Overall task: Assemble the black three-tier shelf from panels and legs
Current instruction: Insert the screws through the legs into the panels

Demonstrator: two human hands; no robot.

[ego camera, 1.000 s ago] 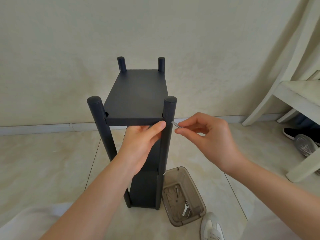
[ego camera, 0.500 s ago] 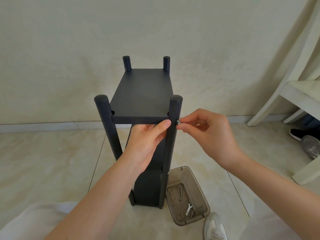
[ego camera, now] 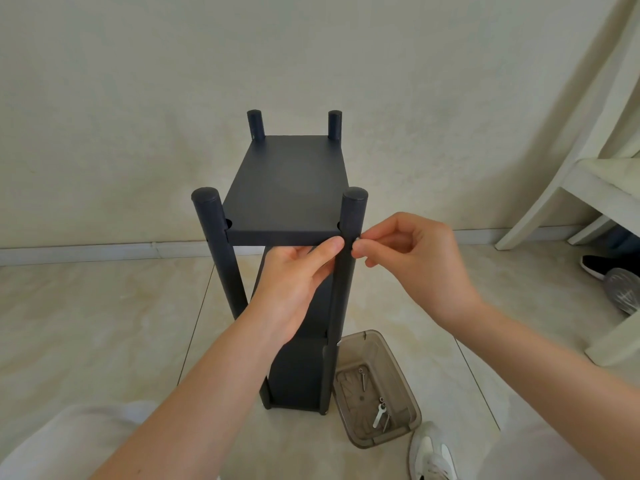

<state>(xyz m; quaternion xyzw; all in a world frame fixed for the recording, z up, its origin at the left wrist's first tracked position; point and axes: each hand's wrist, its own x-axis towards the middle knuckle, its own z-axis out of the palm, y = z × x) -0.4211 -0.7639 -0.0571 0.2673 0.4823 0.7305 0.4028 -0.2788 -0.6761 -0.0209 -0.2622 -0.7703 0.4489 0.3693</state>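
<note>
Black shelf (ego camera: 287, 188) stands upright on the floor (ego camera: 104, 323), centre frame, just in front of you and near the wall (ego camera: 138, 98). It has a flat matte rectangular top panel (ego camera: 287, 181), four round matte posts poking above it at the corners, and lower tiers visible underneath. Small notches show in the panel beside both near posts.

Your left hand (ego camera: 294, 278) comes in under the near edge of the top panel: fingers tucked below it, thumb laid along the near-right leg (ego camera: 351, 216). The grip is closed on the shelf.

Your right hand (ego camera: 412, 258) sits just right of that same leg. Its thumb and forefinger are pinched tight on a small metal screw (ego camera: 356, 239), only the shiny end showing, its tip at the side of the leg level with the panel edge. The other fingers are curled.

Beside the shelf's right foot, touching or nearly so, is a smoky translucent plastic tray (ego camera: 405, 389), rectangular with rounded corners. It holds a loose screw (ego camera: 362, 377) and a small flat silver wrench (ego camera: 379, 414).

The floor is glossy cream marbled tile. A white shoe (ego camera: 431, 455) lies near the tray. A white-painted wooden chair (ego camera: 588, 188) stands at far right with a black shoe (ego camera: 595, 266) under it.
</note>
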